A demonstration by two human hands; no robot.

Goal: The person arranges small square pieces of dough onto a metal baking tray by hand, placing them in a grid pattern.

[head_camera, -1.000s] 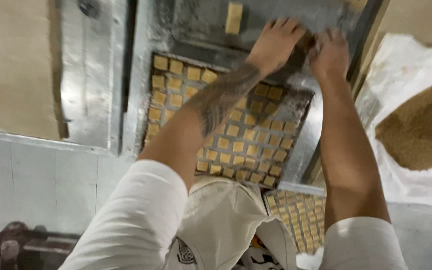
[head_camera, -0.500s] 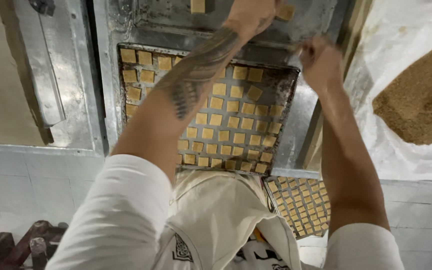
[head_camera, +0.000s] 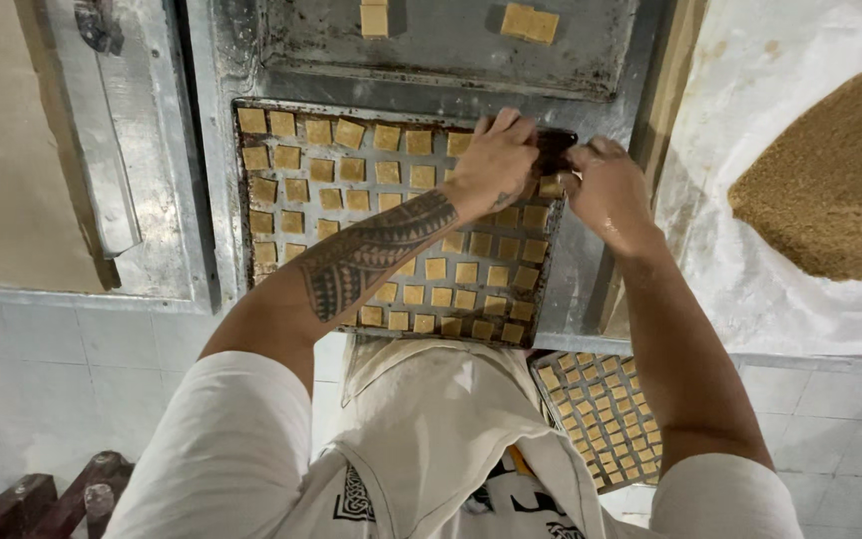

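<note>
Both hands' fingers closed on dark tool (head_camera: pixel 554 150), mostly hidden, over tray (head_camera: pixel 247 262) of square pieces (head_camera: pixel 301 190)

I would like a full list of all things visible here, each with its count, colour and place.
metal tray: one, grey, centre of the steel table.
square pieces: many, tan, in rows on the metal tray.
loose squares: about three, tan, top edge, beyond the tray.
steel table: one, grey, under the tray.
brown powder: one heap, on white sheet, right.
second tray: one, with small tan squares, lower right, below table level.
wooden object: dark red-brown, bottom left corner.
dark object: one, small, between both hands; kind unclear.
left hand: at tray's upper right corner, on the dark object.
right hand: beside it, touching the same object.
</note>
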